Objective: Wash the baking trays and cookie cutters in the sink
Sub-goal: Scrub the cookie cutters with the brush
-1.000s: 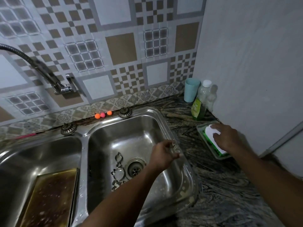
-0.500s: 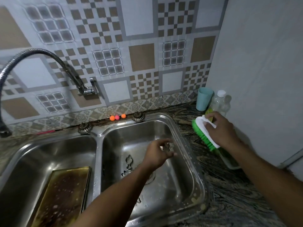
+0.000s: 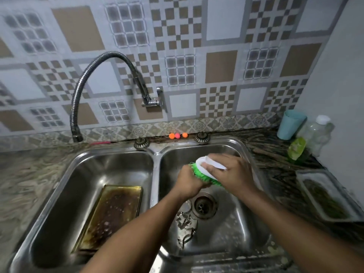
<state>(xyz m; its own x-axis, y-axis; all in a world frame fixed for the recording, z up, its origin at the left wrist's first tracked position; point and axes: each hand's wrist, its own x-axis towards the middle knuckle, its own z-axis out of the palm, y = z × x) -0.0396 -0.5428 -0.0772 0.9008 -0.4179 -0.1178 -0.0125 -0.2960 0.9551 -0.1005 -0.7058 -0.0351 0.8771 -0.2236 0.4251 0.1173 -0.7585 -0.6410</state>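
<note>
Over the right basin of the steel double sink [image 3: 155, 154], my right hand [image 3: 232, 172] grips a scrubbing brush [image 3: 202, 170] with a white handle and green bristles. Its bristles press against my left hand [image 3: 187, 180], whose fingers are curled round a small metal cookie cutter that is hidden by the brush. More cookie cutters [image 3: 185, 223] lie on the basin floor beside the drain [image 3: 203, 205]. A dirty, greasy baking tray [image 3: 112, 215] lies flat in the left basin.
A flexible tap [image 3: 88, 79] arches over the left basin from the tiled wall. On the dark stone counter at right stand a blue cup [image 3: 290, 125], a soap bottle [image 3: 313, 138] and a brush tray [image 3: 327, 194]. Three small coloured balls [image 3: 177, 135] sit behind the sink.
My right hand lifted the brush from its tray on the counter and carried it left over the right basin to my left hand. The camera view turned left and up.
</note>
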